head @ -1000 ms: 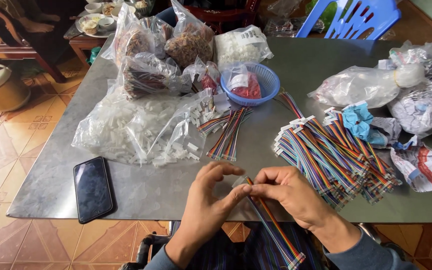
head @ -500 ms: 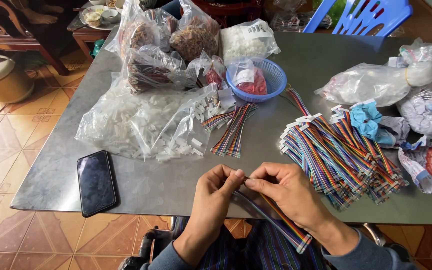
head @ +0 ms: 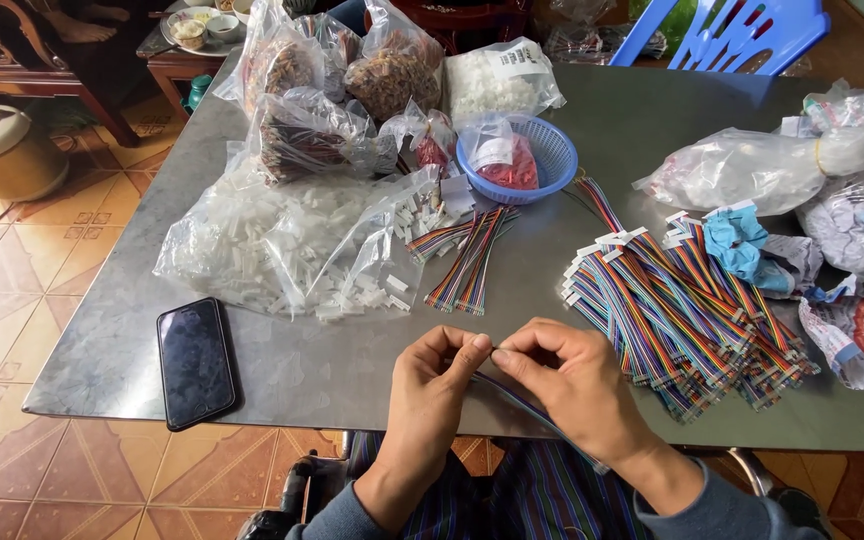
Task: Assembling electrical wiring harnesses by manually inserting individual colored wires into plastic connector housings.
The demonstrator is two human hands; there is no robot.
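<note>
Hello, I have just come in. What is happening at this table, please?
A person sits at a grey table and holds one rainbow ribbon cable near its end between the fingertips of the left hand and the right hand. The cable hangs down toward the lap. A big pile of similar cables lies to the right, a bag of white connectors and a dark phone to the left.

Both hands (head: 497, 375) pinch ribbon cable (head: 537, 412) end over grey table (head: 342, 365).

Grey table (head: 652, 110), tiled floor (head: 42, 250), blue chair (head: 742, 30).
</note>
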